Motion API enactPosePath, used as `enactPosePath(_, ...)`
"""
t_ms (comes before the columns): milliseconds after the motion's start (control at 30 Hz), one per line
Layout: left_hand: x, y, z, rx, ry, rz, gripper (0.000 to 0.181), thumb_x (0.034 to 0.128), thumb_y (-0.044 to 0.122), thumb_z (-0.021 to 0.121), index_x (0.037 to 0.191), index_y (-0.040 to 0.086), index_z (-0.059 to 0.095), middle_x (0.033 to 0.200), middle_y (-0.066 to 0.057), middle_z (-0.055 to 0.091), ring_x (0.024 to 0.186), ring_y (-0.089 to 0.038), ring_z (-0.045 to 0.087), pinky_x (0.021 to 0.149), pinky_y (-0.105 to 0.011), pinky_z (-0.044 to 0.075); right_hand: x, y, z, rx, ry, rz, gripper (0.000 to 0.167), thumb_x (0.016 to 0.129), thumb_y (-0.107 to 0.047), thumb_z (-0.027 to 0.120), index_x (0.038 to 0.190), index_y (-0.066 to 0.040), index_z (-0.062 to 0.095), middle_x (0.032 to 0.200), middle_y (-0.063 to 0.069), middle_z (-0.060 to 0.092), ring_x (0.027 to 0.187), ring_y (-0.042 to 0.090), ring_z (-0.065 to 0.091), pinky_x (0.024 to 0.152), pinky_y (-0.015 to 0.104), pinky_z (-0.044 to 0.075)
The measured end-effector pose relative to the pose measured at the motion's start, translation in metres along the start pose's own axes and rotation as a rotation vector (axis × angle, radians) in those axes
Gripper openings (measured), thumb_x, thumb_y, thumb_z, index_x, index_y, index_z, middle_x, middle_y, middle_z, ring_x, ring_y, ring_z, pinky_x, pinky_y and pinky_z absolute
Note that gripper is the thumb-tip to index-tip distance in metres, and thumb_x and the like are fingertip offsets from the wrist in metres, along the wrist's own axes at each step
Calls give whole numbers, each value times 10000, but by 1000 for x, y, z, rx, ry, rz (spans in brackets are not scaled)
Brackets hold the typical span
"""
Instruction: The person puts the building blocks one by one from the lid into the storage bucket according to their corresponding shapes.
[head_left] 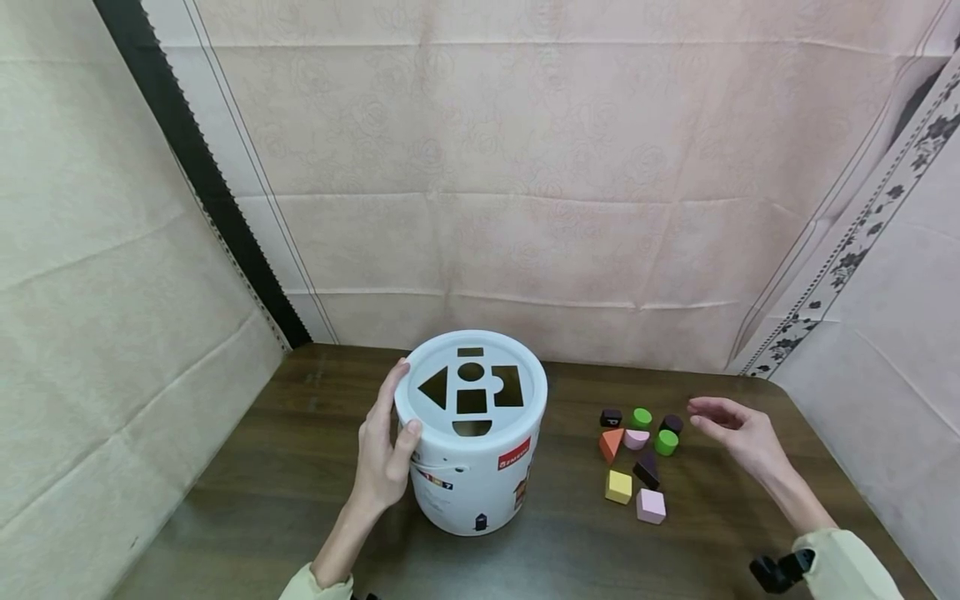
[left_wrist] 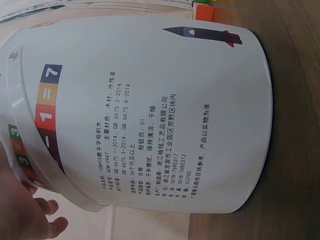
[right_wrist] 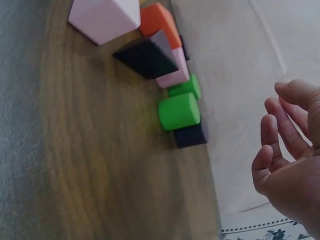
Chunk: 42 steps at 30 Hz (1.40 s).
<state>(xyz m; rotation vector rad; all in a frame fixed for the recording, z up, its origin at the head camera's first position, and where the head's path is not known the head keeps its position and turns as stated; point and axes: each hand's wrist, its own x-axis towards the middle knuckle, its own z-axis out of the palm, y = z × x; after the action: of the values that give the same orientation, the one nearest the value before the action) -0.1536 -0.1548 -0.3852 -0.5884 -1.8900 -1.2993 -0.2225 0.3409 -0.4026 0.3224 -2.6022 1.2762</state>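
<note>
A white lidded bucket (head_left: 472, 467) stands upright on the table, printed with text and pictures. Its lid (head_left: 411, 367) has several cut-out shapes, among them a triangle, a circle, a square and a half circle. My left hand (head_left: 384, 454) grips the bucket's left side near the lid, the thumb in front. Loosely bent and holding nothing, my right hand (head_left: 738, 433) hovers just right of the blocks. Nearest it are a dark block (head_left: 672, 424) and a green cylinder (right_wrist: 178, 111). Close by lie a black triangular block (right_wrist: 146, 56), a pink half-round block (head_left: 636, 439) and an orange triangle (head_left: 611, 444).
In front of that group are a yellow block (head_left: 618, 487) and a pale pink cube (head_left: 651, 506). Another green cylinder (head_left: 641, 418) and a small black block (head_left: 611, 418) lie at the back. Behind the wooden table (head_left: 300, 500) hangs a pale cloth (head_left: 540, 167).
</note>
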Motion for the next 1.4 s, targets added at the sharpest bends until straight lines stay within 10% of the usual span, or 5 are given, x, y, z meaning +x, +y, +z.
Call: enactPosePath(1400,-1,0,0,26,6,5,672,1001,435,468,1524,20,386,1484,-143,486,1253,-294,545,1026,-254,386,9,61,34,-2,-47,160,459,924,-182,737,1295,54,603,1151,235,660,869,9,580,719,196,461)
